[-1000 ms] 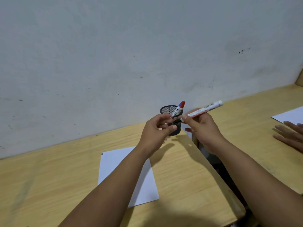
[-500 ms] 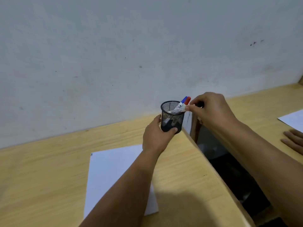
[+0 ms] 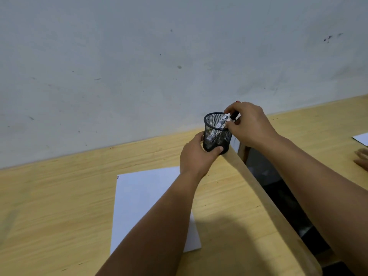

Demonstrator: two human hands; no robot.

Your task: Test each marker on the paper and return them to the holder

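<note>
A black mesh holder (image 3: 216, 134) stands at the far right corner of the wooden desk (image 3: 59, 206), close to the wall. My left hand (image 3: 196, 156) is wrapped around its lower wall. My right hand (image 3: 247, 124) is over the rim, fingers pinched on a white marker with a black cap (image 3: 227, 120) that leans inside the holder. A red tip peeks out above my right knuckles. A white sheet of paper (image 3: 143, 196) lies flat on the desk under my left forearm, with small dark marks at its top left corner.
The desk ends in a curved edge (image 3: 258, 196) on the right, with a dark gap beyond it. A second desk (image 3: 318, 124) stands further right, carrying another sheet of paper (image 3: 361, 138) and another person's fingers (image 3: 361, 158). A grey wall is directly behind.
My right hand brought the white marker down from the air into the holder. My left hand moved from the marker's end to gripping the holder's wall.
</note>
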